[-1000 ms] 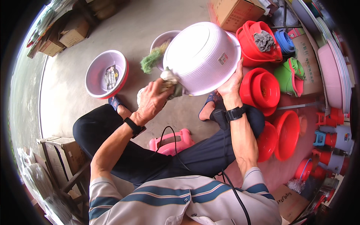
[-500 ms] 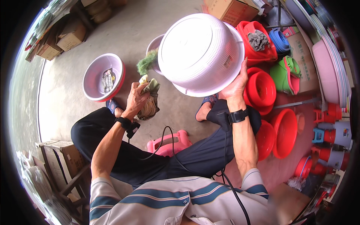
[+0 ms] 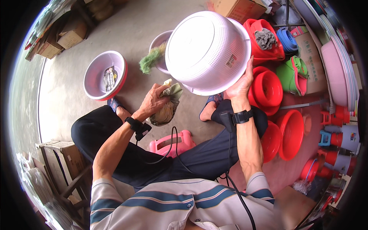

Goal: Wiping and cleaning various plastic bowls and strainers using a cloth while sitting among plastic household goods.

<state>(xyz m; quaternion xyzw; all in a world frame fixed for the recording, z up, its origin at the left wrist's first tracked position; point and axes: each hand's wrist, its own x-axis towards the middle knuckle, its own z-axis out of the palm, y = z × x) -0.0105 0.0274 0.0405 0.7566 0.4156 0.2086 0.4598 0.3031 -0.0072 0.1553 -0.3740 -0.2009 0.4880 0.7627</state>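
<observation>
My right hand grips the rim of a pale lilac plastic colander, lifted and tilted with its perforated wall and base toward me. Between the fingers of my left hand is a bunched cloth, greenish and cream, held just left of the colander's lower edge and apart from it. Behind the colander a lilac basin shows partly, with a tuft of green netting hanging over its rim. At the left stands another lilac basin, nested in a red one, with a printed slip inside.
Red basins, a green bucket and blue buckets stand to my right, beside cardboard. A grey rag lies on a red bucket. Between my legs is a pink stool. A black cable loops across my lap.
My left hand has moved right and slightly up with the cloth, closer to the colander. The colander has shifted a little to the right and turned slightly in my right hand.
</observation>
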